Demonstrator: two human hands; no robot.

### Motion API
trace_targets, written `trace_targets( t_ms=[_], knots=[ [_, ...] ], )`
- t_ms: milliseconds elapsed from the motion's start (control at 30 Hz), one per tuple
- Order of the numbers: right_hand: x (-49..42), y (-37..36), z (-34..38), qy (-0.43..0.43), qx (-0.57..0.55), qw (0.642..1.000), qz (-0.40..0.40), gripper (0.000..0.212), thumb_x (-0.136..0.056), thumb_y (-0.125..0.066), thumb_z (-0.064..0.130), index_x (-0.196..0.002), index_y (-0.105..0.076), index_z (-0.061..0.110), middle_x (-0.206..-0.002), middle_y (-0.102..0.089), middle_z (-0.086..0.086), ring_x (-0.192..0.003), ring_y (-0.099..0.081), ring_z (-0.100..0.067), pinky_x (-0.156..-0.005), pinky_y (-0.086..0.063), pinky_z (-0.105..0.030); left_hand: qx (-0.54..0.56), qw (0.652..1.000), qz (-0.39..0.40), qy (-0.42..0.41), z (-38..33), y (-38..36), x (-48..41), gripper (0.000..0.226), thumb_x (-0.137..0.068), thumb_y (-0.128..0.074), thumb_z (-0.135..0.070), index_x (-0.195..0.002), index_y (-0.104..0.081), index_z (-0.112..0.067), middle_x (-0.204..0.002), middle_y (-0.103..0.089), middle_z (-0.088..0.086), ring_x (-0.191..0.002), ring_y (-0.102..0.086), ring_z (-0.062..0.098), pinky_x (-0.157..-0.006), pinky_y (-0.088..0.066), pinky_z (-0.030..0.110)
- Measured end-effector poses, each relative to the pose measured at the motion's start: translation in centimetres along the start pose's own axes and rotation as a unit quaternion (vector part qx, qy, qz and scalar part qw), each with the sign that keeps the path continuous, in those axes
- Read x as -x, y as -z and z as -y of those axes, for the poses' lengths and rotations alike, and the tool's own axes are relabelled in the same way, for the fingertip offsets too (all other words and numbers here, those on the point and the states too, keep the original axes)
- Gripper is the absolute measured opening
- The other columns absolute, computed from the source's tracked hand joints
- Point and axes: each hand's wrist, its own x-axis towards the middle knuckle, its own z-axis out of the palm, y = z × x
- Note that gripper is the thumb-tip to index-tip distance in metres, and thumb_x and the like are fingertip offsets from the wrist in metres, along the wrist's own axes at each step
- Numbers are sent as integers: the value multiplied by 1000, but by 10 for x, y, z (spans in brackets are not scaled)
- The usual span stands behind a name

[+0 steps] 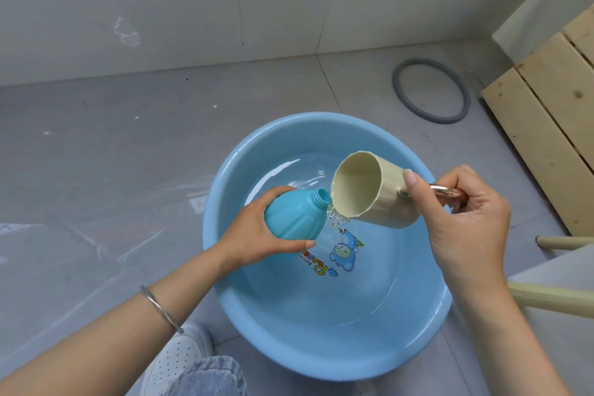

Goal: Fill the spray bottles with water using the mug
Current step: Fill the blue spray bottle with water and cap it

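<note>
The bottle (291, 219), blue and uncapped, lies tilted in the left hand (254, 236), its open neck (322, 196) pointing up and to the right. The hand wraps the wide lower body, thumb along the near side and fingers curled round the far side. The cream mug (369, 193) is tipped almost on its side just right of the bottle, its lower rim touching or just beside the neck, and water dribbles from the rim down past the neck. The right hand (466, 219) holds the mug by its metal handle (446, 191), fingers curled through it and the thumb pressed against the mug's wall. Both bottle and mug hang over a blue basin (321, 331) that stands on the floor (128, 154) with shallow water in it and a cartoon print (345, 251) on its bottom. A bangle (160, 310) circles the left wrist. Near the basin's close edge show a white shoe (180, 354) and a denim knee (209, 376). Beyond the basin a grey ring (445, 118) lies on the floor, with wooden slats (546, 100) to its right.
</note>
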Motion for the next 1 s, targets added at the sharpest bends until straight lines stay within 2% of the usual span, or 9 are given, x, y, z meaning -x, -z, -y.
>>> trace_targets(
  t_ms=[200, 533, 633, 767, 867, 1000],
  knots=[
    [-2, -5, 8, 49, 28, 998, 17, 39, -78, -72, 24, -56, -42, 15, -61, -43, -1, -57, -36, -4, -58, -28, -14, -7, 1000, -5, 3, -1, 0, 0, 86, -44, -86, -61, -122, -52, -46, -114, -60, -27, -106, -58, -4, -94, -50, 25],
    [-1, -8, 16, 135, 95, 986, 30, 38, -78, -73, 21, -55, -44, 12, -60, -38, 5, -62, -40, -9, -59, -28, -14, 0, 1000, -7, 5, -1, 0, 0, 85, -44, -87, -59, -121, -53, -46, -113, -61, -26, -105, -59, -4, -95, -51, 27],
    [0, -9, 21, 162, 120, 979, 34, 36, -78, -73, 20, -56, -46, 10, -61, -43, 6, -63, -41, -12, -59, -28, -14, -5, 1000, -7, -1, 0, 0, 1, 85, -45, -87, -59, -122, -53, -45, -116, -61, -26, -107, -58, -3, -96, -50, 28],
    [-1, -9, 26, 187, 131, 973, 35, 35, -78, -74, 17, -56, -47, 9, -62, -42, 7, -64, -40, -10, -61, -29, -12, -10, 1000, -8, -4, 0, 0, 1, 85, -46, -88, -58, -122, -53, -46, -117, -60, -27, -109, -57, -4, -97, -49, 27],
    [-1, -10, 29, 208, 144, 967, 40, 36, -78, -74, 16, -56, -48, 8, -62, -42, 8, -64, -39, -13, -61, -29, -16, -10, 1000, -10, 3, 1, 1, 0, 87, -45, -88, -58, -123, -53, -46, -117, -60, -27, -108, -57, -6, -96, -48, 23],
    [-1, -12, 33, 253, 164, 952, 45, 37, -77, -75, 16, -54, -47, 6, -60, -35, 8, -63, -30, -15, -61, -27, -26, -17, 1000, -11, 1, 2, 1, 0, 81, -52, -94, -46, -121, -53, -46, -112, -59, -30, -104, -57, -8, -89, -46, 14]
  ],
)
